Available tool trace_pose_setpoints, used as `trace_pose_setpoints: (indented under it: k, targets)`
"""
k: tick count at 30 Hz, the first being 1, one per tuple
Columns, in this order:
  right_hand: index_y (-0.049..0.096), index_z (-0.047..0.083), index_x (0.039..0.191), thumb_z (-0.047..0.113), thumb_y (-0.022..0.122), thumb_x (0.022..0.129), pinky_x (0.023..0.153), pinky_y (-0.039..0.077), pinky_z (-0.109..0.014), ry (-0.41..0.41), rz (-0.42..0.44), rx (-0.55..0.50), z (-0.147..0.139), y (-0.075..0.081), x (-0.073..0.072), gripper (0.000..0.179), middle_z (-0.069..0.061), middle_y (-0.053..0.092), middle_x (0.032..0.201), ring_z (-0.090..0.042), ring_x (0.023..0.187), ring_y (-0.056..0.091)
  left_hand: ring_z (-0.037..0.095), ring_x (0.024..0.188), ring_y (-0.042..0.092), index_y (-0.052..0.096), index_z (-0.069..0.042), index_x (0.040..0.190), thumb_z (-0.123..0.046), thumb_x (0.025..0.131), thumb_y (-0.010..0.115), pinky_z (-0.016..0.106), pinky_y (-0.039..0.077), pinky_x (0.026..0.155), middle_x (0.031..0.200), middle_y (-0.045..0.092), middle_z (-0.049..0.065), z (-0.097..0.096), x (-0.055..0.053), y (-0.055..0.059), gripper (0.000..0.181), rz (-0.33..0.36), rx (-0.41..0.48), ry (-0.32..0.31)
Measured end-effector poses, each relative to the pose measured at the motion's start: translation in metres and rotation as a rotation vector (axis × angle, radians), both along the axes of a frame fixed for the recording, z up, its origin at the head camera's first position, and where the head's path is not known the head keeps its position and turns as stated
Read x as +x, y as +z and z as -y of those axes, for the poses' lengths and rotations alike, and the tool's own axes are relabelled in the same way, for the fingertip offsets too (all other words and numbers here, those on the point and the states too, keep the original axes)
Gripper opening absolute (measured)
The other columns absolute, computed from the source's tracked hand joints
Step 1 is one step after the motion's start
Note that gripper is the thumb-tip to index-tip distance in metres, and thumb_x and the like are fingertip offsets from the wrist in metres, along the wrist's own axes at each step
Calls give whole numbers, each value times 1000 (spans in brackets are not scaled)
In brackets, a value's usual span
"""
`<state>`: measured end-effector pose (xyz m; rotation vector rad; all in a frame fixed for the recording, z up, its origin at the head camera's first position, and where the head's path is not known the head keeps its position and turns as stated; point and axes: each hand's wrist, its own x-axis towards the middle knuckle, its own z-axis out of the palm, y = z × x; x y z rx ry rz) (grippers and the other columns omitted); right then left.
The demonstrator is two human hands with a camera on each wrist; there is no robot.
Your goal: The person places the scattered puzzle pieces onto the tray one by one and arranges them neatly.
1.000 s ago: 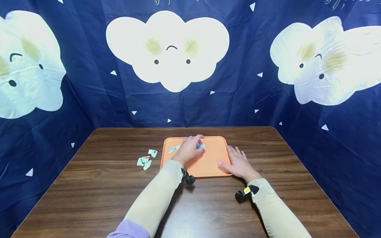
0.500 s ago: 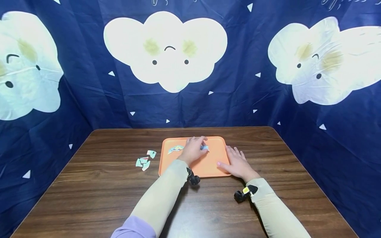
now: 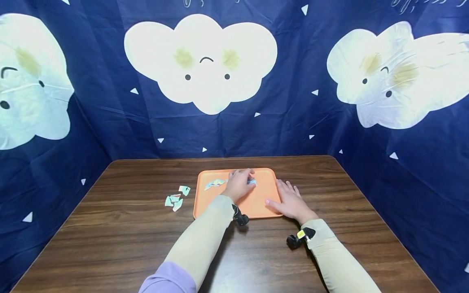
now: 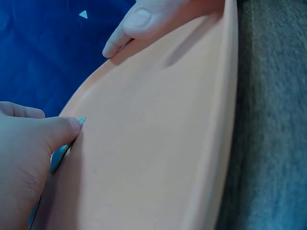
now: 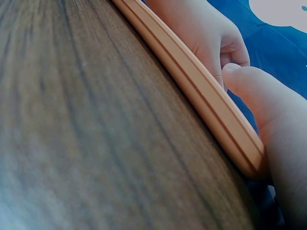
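An orange tray [image 3: 261, 205] lies on the table. My left hand [image 3: 238, 185] is over its middle, thumb and fingers curled about a flat blue puzzle piece [image 3: 253, 182] on the tray. In the left wrist view the thumb is against that piece [image 4: 58, 155], whose far side the hand covers. Left of the hand, a pale printed strip of puzzle pieces [image 3: 214, 184] lies on the tray, its right end partly hidden. My right hand [image 3: 291, 200] rests at the tray's right edge, fingers extended along the outside and thumb over the rim.
Several loose pale green puzzle pieces [image 3: 175, 198] lie on the wooden table [image 3: 121, 228] left of the tray. A dark blue curtain [image 3: 223, 134] with cloud prints stands behind the table and along both sides.
My left hand has moved a little to the right over the tray with the blue piece, uncovering more of the printed strip. The right hand stays at the tray's edge. The head view shifts slightly.
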<state>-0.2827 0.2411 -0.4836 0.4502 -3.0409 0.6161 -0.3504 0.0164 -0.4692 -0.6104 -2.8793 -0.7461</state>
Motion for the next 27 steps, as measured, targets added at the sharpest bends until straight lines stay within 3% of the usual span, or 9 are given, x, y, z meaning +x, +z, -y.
trace_pose_setpoints:
  k: [14, 21, 27]
  targets:
    - [18, 2, 160, 74, 50, 90, 118, 6, -64, 2, 12, 12, 4, 0, -2, 106, -20, 22, 165, -45, 152, 13, 22, 114, 56, 58, -19, 133, -35, 94, 73, 50, 27, 107, 108, 70, -9, 3, -2, -3, 45, -6, -4, 29]
    - [19, 0, 160, 72, 51, 90, 118, 7, -64, 2, -3, 12, 2, 0, -2, 105, -21, 24, 164, -46, 151, 14, 24, 115, 55, 58, -18, 135, -32, 93, 75, 50, 27, 103, 113, 69, -5, 2, 1, 3, 48, 5, 92, 21]
    - [21, -1, 159, 70, 53, 91, 118, 8, -64, 4, -22, 13, 1, -1, -1, 104, -22, 25, 163, -46, 151, 15, 28, 113, 54, 59, -14, 135, -27, 92, 75, 51, 25, 105, 120, 67, -1, 4, 5, 16, 48, -12, 169, -5]
